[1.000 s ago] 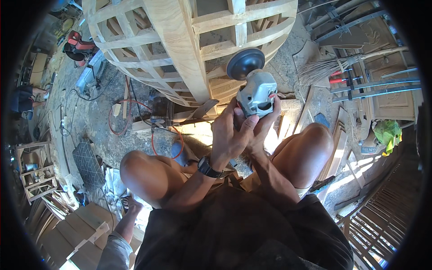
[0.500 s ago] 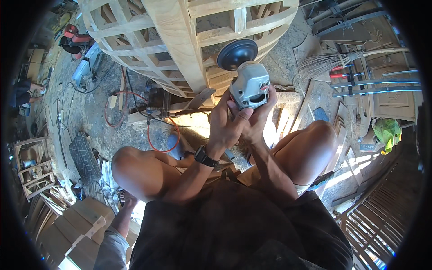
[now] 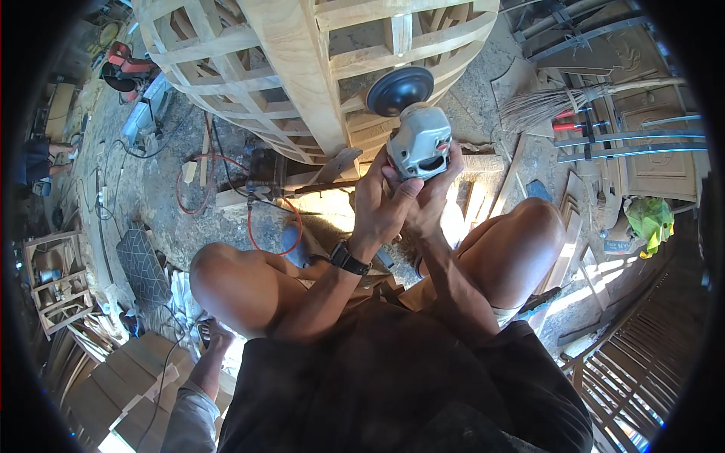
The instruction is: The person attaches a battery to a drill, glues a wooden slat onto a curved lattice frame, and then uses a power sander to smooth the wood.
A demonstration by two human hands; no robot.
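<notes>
Both of my hands are wrapped round a grey angle grinder (image 3: 421, 140), held out in front of me between my knees. My left hand (image 3: 380, 208), with a dark watch on its wrist, grips the near left side of the tool. My right hand (image 3: 434, 200) closes on its right side. A round black pad (image 3: 399, 90) sits on the far end of the grinder. It overlaps the curved wooden lattice frame (image 3: 293, 68) in view; whether it touches the wood I cannot tell.
An orange hose (image 3: 253, 230) curls on the floor at left, near dark cables. On the right lie a straw broom (image 3: 555, 104) and metal bar clamps (image 3: 627, 141). Another person's leg (image 3: 208, 370) shows at lower left, beside stacked brown panels (image 3: 124, 374).
My hands and the grinder have barely moved. At lower left, the other person's leg has shifted slightly, and a dark cable now runs across the brown panels.
</notes>
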